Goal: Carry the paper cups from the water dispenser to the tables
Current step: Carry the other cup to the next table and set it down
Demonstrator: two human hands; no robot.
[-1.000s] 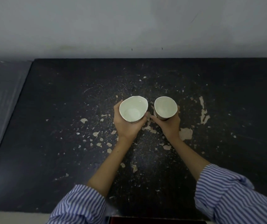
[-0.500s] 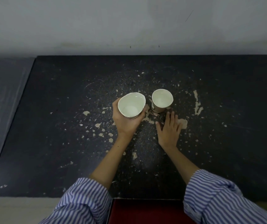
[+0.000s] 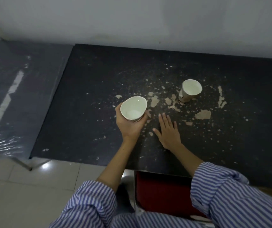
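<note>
My left hand (image 3: 129,127) grips a white paper cup (image 3: 133,109) from below, holding it over the black table (image 3: 85,99); its rim is squeezed into an oval and a little water shows inside. A second white paper cup (image 3: 191,90) stands by itself on the table, farther back and to the right, apart from both hands. My right hand (image 3: 168,131) is empty, fingers spread, palm down just above or on the tabletop, right of the held cup.
The black tabletop is worn, with pale chipped patches around the cups. A second dark table wrapped in plastic film (image 3: 8,96) adjoins on the left. A grey wall runs behind. A red seat (image 3: 161,191) sits under the table's front edge; tiled floor lies at the lower left.
My right hand let go of the right cup, which stays on the table, and pulled back toward me. The left hand moved left with its cup. The view has shifted left and back.
</note>
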